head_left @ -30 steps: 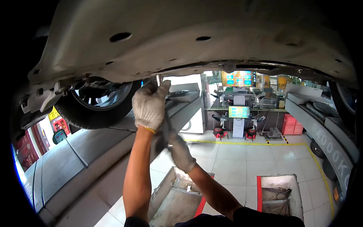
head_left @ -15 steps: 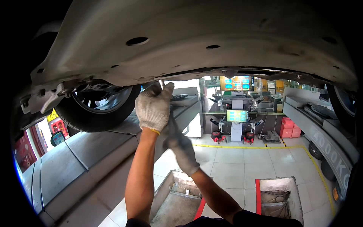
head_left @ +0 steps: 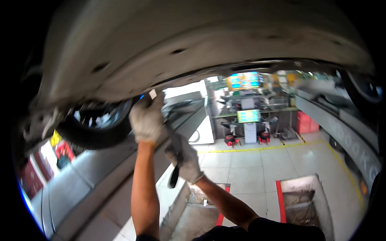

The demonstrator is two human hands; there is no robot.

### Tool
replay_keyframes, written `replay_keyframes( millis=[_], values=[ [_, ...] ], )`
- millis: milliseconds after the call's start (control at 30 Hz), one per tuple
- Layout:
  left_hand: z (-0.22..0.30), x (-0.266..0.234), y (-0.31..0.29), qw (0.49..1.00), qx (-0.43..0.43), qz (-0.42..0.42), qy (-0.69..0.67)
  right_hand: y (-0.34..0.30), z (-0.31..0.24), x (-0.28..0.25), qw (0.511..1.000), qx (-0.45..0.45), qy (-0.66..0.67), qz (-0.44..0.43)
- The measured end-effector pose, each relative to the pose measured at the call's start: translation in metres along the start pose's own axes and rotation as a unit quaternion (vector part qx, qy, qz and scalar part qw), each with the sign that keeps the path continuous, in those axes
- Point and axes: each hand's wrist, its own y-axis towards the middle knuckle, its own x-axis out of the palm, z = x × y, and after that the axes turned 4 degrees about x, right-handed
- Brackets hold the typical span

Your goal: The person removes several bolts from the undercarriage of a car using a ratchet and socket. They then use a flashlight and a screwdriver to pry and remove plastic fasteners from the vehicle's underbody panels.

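My left hand (head_left: 146, 121), in a pale knitted glove, is raised to the lower edge of a car's underside (head_left: 161, 40). Its fingers are curled closed near a wheel (head_left: 94, 126). A small pale patch shows between thumb and fingers, but what they hold is hidden. Lower and to the right, my gloved right hand (head_left: 187, 162) grips a blurred tool. The tool's black handle end (head_left: 173, 177) sticks out below the fist, and a grey length of it seems to slant up toward my left wrist. Its head cannot be made out.
Grey lift platforms run along the left (head_left: 72, 176) and right (head_left: 341, 124). Red-edged floor pits (head_left: 280, 201) lie below. Ahead stand a machine with a lit screen (head_left: 248, 116) and a red cabinet (head_left: 307, 122). A yellow line (head_left: 257, 148) crosses the tiled floor.
The whole view has shifted and blurred. Both hands sit farther left in the picture, still close together. The black handle end now shows below my right hand.
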Motion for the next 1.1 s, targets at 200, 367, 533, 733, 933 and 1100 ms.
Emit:
replay_keyframes(
  millis=[200, 367, 533, 733, 933, 1100],
  values=[
    [0.036, 0.046, -0.055, 0.988, -0.050, -0.124, -0.081, -0.045, -0.029, -0.065, 0.945, 0.182, 0.271, 0.002],
    [0.139, 0.145, -0.074, 0.931, -0.048, -0.285, -0.224, -0.052, -0.100, -0.187, 0.969, 0.119, 0.139, 0.164],
    [0.187, 0.174, -0.068, 0.931, -0.002, -0.256, -0.261, -0.031, -0.134, -0.221, 0.975, 0.071, 0.151, 0.150],
    [0.189, 0.183, -0.064, 0.952, 0.025, -0.203, -0.227, -0.022, -0.146, -0.238, 0.952, 0.111, 0.285, 0.022],
    [0.198, 0.182, -0.063, 0.967, 0.034, -0.186, -0.172, -0.016, -0.131, -0.248, 0.906, 0.088, 0.406, -0.079],
    [0.198, 0.185, -0.067, 0.959, 0.040, -0.151, -0.235, -0.057, -0.131, -0.254, 0.992, -0.023, 0.124, 0.022]
  ],
)
